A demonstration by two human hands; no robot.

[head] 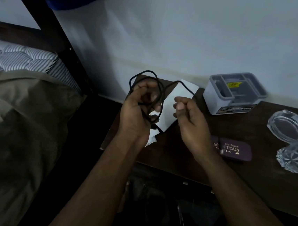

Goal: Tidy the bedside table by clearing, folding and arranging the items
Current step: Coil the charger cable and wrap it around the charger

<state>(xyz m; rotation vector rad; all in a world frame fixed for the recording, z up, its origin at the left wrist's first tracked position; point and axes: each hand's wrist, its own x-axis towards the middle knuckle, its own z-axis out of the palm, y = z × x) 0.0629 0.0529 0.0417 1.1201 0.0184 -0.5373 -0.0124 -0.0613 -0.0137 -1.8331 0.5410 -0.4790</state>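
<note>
A thin black cable [149, 72] is looped into coils above the left end of the dark wooden bedside table [247, 175]. My left hand [137, 110] is closed around the coils, with loops rising over its fingers. My right hand [189, 120] pinches the free end of the same cable between thumb and fingers, just to the right. White papers [176, 99] lie on the table beneath both hands, partly hidden by them.
A grey lidded plastic box [233, 97] stands at the back of the table by the wall. A purple spectacle case [235, 150] lies near my right wrist. Two glass ashtrays [291, 134] sit at the right. A bed with an olive sheet [16, 118] is on the left.
</note>
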